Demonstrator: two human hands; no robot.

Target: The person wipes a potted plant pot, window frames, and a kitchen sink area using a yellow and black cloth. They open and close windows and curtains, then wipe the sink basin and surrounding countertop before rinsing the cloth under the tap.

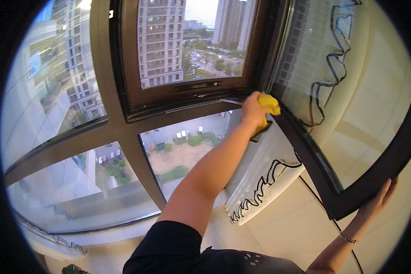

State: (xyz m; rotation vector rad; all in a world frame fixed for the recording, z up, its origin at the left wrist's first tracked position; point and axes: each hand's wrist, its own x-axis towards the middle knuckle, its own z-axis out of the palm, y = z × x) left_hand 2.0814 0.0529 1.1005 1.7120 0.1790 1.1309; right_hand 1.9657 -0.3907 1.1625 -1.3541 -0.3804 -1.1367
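Observation:
My left hand (252,109) is closed around a crumpled yellow cloth (270,103), at the hinge-side corner of the dark window frame (188,115). Next to the fingers, a thin metal stay arm (230,101) runs along the lower frame channel. The casement sash (370,188) is swung inward on the right. Its lower outer corner points towards me. My right hand (376,202) grips the sash's bottom edge, with part of the fingers hidden behind it. Below the yellow cloth, a small dark piece shows that I cannot identify.
A screened inner frame (191,84) fills the opening. Fixed panes (130,202) lie to the left and below, with buildings and ground far beneath. A pale curtain with wavy black trim (270,178) hangs under the sash. Plant leaves (73,269) show at lower left above pale floor tiles.

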